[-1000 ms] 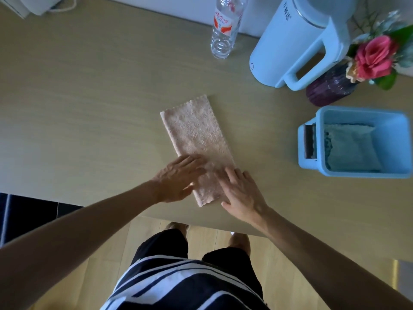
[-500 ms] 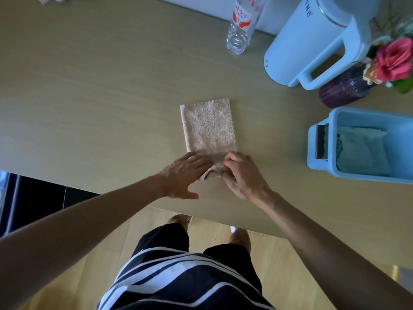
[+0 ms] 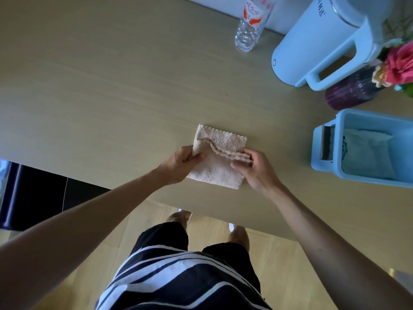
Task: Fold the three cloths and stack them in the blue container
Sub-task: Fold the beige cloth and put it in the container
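A pale pink cloth (image 3: pixel 220 163) lies on the wooden table (image 3: pixel 111 97) near its front edge, with its near end doubled over the far half. My left hand (image 3: pixel 182 163) pinches the folded layer's left corner. My right hand (image 3: pixel 252 168) pinches its right corner by the scalloped hem. The blue container (image 3: pixel 321 171) stands to the right, about a hand's width from my right hand. A folded light blue-green cloth (image 3: pixel 368 157) lies inside it.
At the back of the table stand a clear water bottle (image 3: pixel 249 30), a pale blue kettle (image 3: pixel 317 43) and a purple vase (image 3: pixel 350 92) with pink flowers (image 3: pixel 400 66). The table's front edge runs just behind my hands, with wooden floor and my legs below.
Both hands have taken the near end of the long pink cloth and carried it away from me over the far half. The cloth is now about half as long.
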